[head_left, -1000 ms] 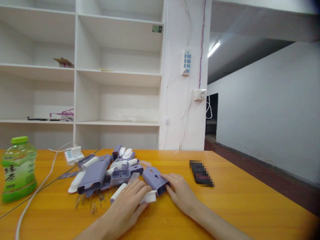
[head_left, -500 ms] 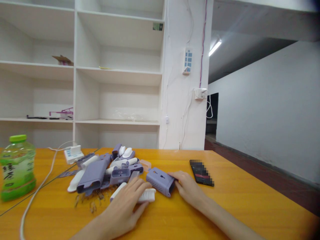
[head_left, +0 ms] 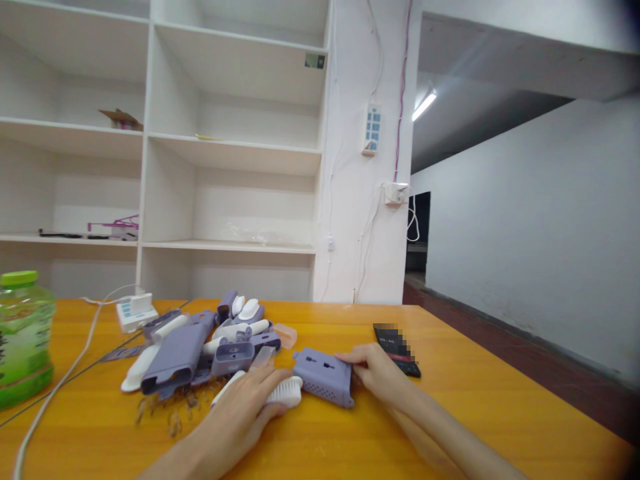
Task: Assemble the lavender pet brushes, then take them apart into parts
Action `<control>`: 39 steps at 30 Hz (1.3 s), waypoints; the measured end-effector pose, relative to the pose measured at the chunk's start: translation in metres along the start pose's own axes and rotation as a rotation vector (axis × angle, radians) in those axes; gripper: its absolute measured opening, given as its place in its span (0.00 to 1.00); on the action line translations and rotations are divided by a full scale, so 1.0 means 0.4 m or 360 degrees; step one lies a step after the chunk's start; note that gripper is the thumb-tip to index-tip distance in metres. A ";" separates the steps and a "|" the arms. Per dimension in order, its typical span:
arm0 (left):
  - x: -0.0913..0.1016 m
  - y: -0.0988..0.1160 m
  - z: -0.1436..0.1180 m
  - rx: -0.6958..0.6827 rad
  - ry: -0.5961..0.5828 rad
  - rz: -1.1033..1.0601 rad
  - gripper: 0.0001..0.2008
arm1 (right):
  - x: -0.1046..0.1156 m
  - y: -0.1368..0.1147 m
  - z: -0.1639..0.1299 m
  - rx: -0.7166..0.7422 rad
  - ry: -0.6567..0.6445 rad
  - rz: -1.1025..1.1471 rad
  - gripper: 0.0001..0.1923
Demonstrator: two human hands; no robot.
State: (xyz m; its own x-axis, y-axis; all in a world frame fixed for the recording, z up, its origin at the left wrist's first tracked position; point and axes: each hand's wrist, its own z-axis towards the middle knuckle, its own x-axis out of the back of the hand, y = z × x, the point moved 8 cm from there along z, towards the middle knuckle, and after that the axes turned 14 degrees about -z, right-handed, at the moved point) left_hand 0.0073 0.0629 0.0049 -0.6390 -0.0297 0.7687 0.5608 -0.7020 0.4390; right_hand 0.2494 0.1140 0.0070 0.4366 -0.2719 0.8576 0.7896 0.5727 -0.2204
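Fingers of the left hand (head_left: 245,417) lie flat and close together over a white brush (head_left: 286,392) on the orange table (head_left: 450,413). Just beside it, the right hand (head_left: 381,377) rests its fingers, loosely extended, against the end of a purple case (head_left: 323,377). Behind them sits a heap of purple and white parts (head_left: 200,343). A green bottle (head_left: 20,337) stands far left, a dark phone (head_left: 397,343) near the right hand.

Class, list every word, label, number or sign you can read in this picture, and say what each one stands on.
No text can be read.
Green bottle: the label's print is cut off and blurred.
Phone by the right hand: pixelated.
Small green sticker on the shelf edge: too small.
Purple plastic case and white brush under the left hand: no markings visible.
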 end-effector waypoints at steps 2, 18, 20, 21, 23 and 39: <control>-0.001 -0.007 0.001 0.0024 -0.0003 -0.0033 0.18 | -0.002 0.011 0.002 -0.0012 0.0009 0.0034 0.23; -0.011 0.031 -0.016 -0.0038 -0.0111 -0.0130 0.19 | 0.013 -0.023 0.001 -0.0034 0.0075 0.0115 0.20; -0.014 0.030 -0.018 -0.0055 -0.0108 -0.0117 0.18 | 0.010 -0.017 0.003 -0.0042 0.0071 0.0118 0.20; -0.013 0.031 -0.019 -0.0066 -0.0103 -0.0110 0.17 | 0.008 -0.014 0.004 -0.0047 0.0071 0.0117 0.20; -0.011 0.037 -0.018 -0.0084 -0.0100 -0.0095 0.15 | 0.006 -0.010 0.004 -0.0053 0.0069 0.0115 0.19; 0.010 0.085 -0.001 -0.0196 -0.0173 -0.0031 0.13 | 0.004 -0.010 0.003 -0.0040 0.0059 0.0114 0.17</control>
State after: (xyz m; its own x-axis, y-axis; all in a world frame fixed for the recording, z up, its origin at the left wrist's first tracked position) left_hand 0.0236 0.0385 0.0225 -0.5844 0.0571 0.8094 0.4761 -0.7837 0.3990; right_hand 0.2465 0.1123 0.0099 0.5079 -0.2595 0.8214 0.7660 0.5723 -0.2929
